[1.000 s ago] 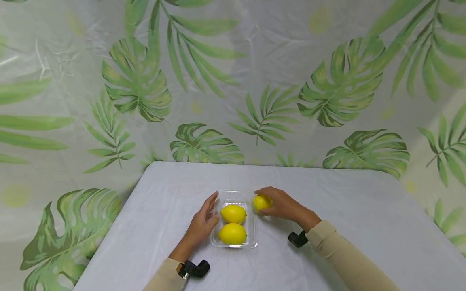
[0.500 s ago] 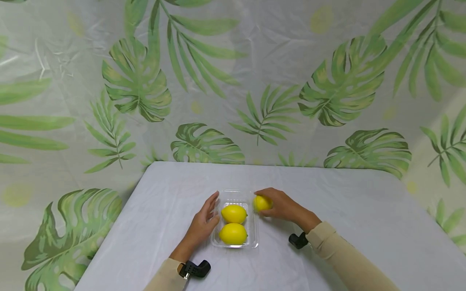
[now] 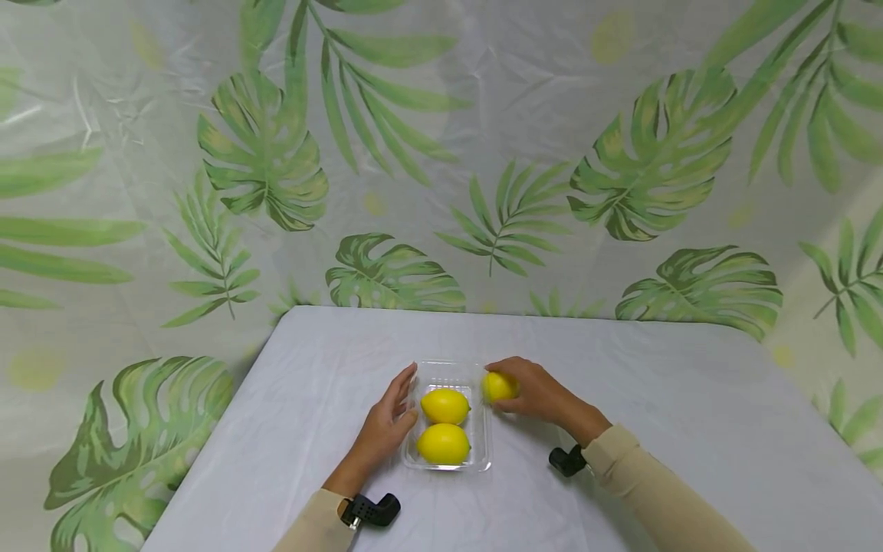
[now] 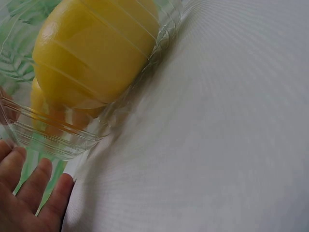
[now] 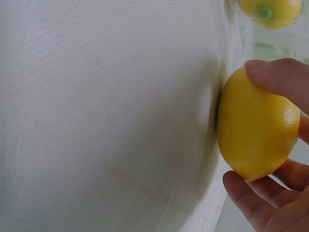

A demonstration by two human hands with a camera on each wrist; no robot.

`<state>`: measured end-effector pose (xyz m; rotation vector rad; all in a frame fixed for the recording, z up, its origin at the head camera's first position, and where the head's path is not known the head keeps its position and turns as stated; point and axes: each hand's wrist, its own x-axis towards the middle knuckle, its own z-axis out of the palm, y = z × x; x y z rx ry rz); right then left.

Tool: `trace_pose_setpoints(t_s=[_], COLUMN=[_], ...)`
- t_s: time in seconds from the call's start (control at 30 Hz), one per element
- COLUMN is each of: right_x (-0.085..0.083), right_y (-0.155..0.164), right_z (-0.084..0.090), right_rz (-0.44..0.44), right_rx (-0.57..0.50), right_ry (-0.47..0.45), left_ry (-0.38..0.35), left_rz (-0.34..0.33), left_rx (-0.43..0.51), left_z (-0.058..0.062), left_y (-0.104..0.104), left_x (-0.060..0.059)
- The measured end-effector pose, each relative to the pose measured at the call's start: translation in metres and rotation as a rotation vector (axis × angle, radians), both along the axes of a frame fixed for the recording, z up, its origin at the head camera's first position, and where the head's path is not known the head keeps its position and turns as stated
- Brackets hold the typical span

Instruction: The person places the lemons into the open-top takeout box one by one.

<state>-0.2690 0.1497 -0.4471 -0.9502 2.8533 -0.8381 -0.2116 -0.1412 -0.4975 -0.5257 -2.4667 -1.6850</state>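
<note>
A clear plastic box (image 3: 448, 467) stands on the table with two lemons inside, a nearer lemon (image 3: 444, 445) and a farther lemon (image 3: 444, 405). My left hand (image 3: 382, 429) lies along the box's left side, its fingers loosely extended; in the left wrist view the fingertips (image 4: 44, 166) are beside the clear wall. Just right of the box, my right hand (image 3: 534, 391) holds a third lemon (image 5: 258, 128) between thumb and fingers. In the right wrist view this lemon is low at the white cloth, and whether it touches is hard to tell.
A white cloth covers the table (image 3: 621, 368). Behind it hangs a leaf-patterned sheet (image 3: 510, 115). Each wrist carries a small black camera, the left wrist camera (image 3: 372, 510) and the right wrist camera (image 3: 567, 460).
Almost nothing differs. The whole head view has shifted very slightly, and both hands, the box and the lemons keep the same places relative to one another.
</note>
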Motion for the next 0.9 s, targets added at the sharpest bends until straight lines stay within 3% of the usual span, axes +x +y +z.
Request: trace_pose_setpoints(t_s=[0.9], right_x=[0.001], right_y=[0.026], right_z=[0.008], right_rz=[-0.046], right_rx=[-0.092], right_ry=[0.218], left_ry=[-0.002], left_rz=[0.002], left_rx=[-0.001], left_z=[0.001], left_y=[0.001], left_x=[0.001])
